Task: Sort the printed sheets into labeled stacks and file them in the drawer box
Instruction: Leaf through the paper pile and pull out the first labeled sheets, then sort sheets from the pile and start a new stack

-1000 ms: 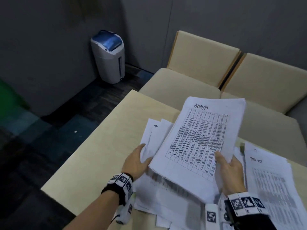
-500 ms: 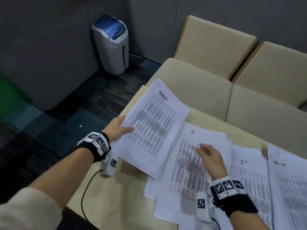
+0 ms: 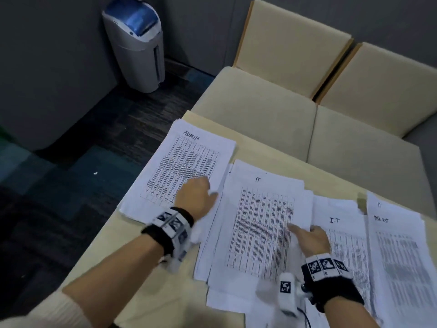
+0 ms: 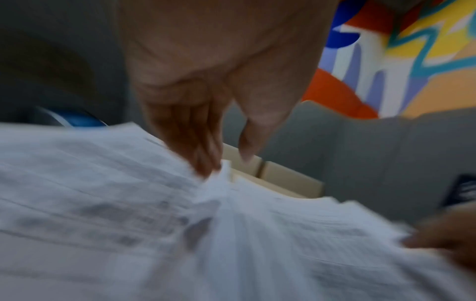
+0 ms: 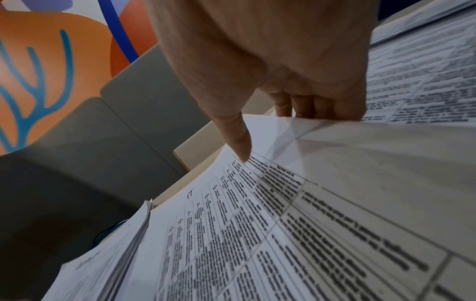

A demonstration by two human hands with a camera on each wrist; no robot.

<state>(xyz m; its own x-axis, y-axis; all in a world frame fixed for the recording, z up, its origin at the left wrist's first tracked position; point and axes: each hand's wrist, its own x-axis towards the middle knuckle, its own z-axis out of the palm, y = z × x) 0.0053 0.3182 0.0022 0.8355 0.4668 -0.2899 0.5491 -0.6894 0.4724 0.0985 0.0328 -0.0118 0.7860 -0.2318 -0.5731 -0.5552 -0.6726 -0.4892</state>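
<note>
Four piles of printed sheets lie across the table [image 3: 146,252]. The stack marked ADMIN [image 3: 182,162] sits flat at the far left corner. My left hand [image 3: 198,194] rests on its near right corner with straight fingers [image 4: 206,154] touching the paper; that wrist view is blurred. Beside it lies the stack marked IT [image 3: 260,221]. My right hand [image 3: 305,233] pinches the right edge of the top IT sheet [image 5: 283,203], thumb [image 5: 239,142] on top, fingers tucked under the lifted edge. Further right lie a pile marked I.T [image 3: 343,245] and another pile [image 3: 399,261].
A grey and blue waste bin [image 3: 137,43] stands on the dark floor beyond the table's left edge. Beige sofa seats [image 3: 260,110] butt against the far edge. Loose sheets [image 3: 227,297] stick out under the IT stack near me.
Both hands held the ADMIN stack up a second ago. My left hand then carried it leftwards and laid it flat on the table. My right hand let go and took the IT sheet's edge.
</note>
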